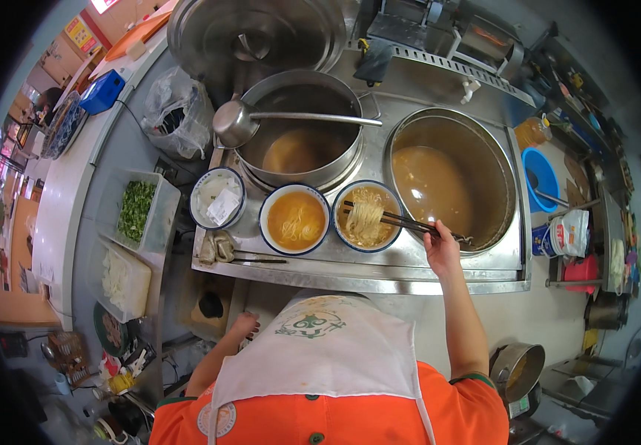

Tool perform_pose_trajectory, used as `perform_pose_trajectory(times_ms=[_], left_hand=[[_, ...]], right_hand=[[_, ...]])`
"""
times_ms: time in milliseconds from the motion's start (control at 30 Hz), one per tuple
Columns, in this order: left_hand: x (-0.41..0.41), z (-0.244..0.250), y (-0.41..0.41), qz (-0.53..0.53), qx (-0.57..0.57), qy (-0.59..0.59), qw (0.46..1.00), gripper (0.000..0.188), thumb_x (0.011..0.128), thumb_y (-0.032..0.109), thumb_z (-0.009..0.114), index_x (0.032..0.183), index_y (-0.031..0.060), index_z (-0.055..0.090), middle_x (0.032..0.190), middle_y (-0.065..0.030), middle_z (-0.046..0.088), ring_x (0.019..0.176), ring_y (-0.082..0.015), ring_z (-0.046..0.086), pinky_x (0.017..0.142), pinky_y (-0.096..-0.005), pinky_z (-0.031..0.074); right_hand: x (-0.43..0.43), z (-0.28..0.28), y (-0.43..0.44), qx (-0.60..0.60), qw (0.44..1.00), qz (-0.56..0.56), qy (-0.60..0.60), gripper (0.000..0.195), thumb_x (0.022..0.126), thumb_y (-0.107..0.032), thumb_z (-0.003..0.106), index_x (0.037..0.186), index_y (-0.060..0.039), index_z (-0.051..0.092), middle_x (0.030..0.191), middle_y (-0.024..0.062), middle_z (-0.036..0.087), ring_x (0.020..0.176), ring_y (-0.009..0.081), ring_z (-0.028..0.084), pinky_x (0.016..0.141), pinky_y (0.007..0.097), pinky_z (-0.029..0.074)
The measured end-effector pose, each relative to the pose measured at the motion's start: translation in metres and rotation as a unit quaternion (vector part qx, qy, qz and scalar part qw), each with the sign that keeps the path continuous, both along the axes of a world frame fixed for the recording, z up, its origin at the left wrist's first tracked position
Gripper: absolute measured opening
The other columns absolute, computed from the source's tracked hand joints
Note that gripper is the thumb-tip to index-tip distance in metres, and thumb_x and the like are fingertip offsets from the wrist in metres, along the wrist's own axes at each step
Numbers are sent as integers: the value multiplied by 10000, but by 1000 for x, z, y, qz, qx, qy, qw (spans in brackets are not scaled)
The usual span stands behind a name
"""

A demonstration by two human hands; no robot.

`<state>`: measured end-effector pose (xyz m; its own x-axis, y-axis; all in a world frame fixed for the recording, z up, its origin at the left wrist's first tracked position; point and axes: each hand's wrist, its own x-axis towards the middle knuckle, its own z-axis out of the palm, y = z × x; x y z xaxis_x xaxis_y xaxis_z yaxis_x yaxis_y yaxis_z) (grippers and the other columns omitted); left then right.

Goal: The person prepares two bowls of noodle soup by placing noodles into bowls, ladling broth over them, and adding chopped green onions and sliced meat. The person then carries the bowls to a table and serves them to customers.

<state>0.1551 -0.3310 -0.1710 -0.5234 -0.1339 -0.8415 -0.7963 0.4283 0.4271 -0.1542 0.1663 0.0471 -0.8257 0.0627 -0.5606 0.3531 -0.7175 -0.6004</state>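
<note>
My right hand (441, 253) grips a pair of dark chopsticks (404, 221). From their tips hangs a bundle of thin noodles (366, 221), over a blue-rimmed bowl (397, 239) with broth in it. Left of that bowl stands a second blue-rimmed bowl (263, 236) of orange broth and noodles. A third bowl (238, 218) holds pale slices with a paper slip on top. My left hand (246, 324) hangs low beside the white apron (348, 364), fingers partly curled; whether it holds anything is unclear.
A steel pot (303, 177) of broth stands behind the bowls, a ladle (237, 125) resting across it. To the right is a large broth vat (512, 183). A folded cloth (217, 246) lies at front left, near tubs of chopped greens (137, 211) and pale slices (117, 281).
</note>
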Motion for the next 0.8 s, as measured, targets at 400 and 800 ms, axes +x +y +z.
perform_pose_trajectory(times_ms=[400,800], left_hand=[[-6,1,-2,-34,7,26,999,332,866,296,525,1039,17,575,875,-107,637,662,-195,599,524,-329,444],[34,-4,-3,-25,19,-19,999,313,861,303,525,1038,51,586,884,-86,629,706,-193,573,589,-345,441]], right_hand=[[-27,193,5,538,764,223,277,238,885,-188,582,873,41,647,691,77,631,560,120,609,517,228,505],[-3,265,-27,579,734,216,282,186,876,-133,590,834,39,647,642,70,612,503,104,574,454,213,468]])
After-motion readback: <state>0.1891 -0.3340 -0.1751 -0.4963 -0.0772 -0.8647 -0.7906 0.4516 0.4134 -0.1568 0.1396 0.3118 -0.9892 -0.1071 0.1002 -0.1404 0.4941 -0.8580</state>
